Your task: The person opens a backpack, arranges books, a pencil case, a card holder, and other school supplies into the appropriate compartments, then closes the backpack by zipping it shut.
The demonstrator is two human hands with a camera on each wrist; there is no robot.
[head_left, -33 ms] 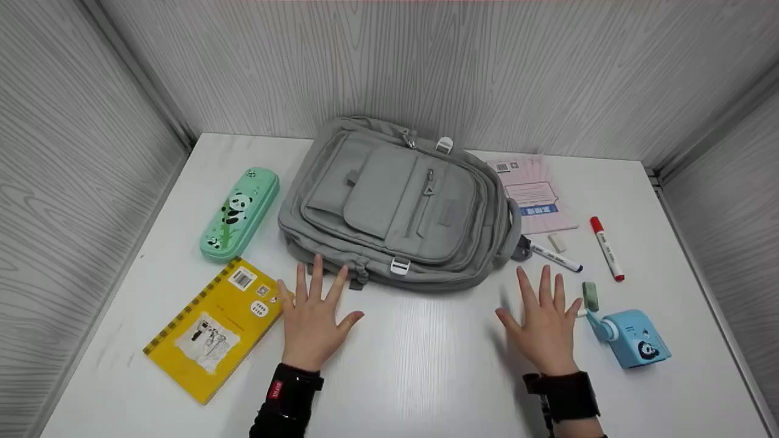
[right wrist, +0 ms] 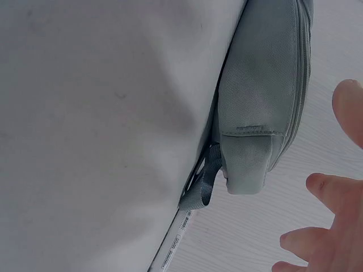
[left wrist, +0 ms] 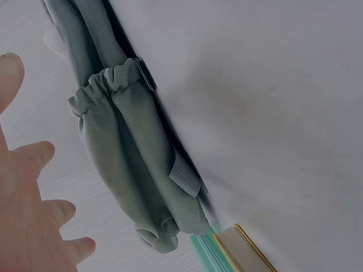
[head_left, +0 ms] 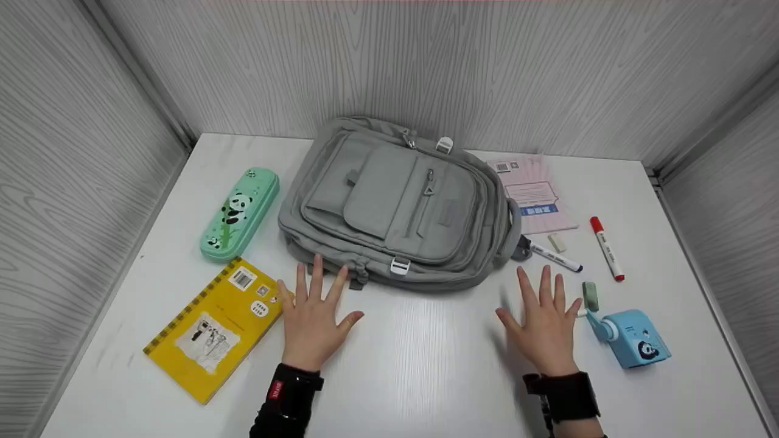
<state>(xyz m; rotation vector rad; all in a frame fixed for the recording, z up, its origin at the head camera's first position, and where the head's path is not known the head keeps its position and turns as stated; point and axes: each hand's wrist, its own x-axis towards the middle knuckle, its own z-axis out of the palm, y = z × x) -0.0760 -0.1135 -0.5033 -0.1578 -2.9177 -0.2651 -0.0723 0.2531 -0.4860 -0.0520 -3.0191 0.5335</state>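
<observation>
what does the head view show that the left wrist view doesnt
Only the head view shows the right hand, the blue sharpener, the red-capped marker and the backpack's front pockets. Only the left wrist view shows the backpack's elastic side pocket close up. Both show the grey backpack, the left hand with fingers spread, and the white table.
</observation>
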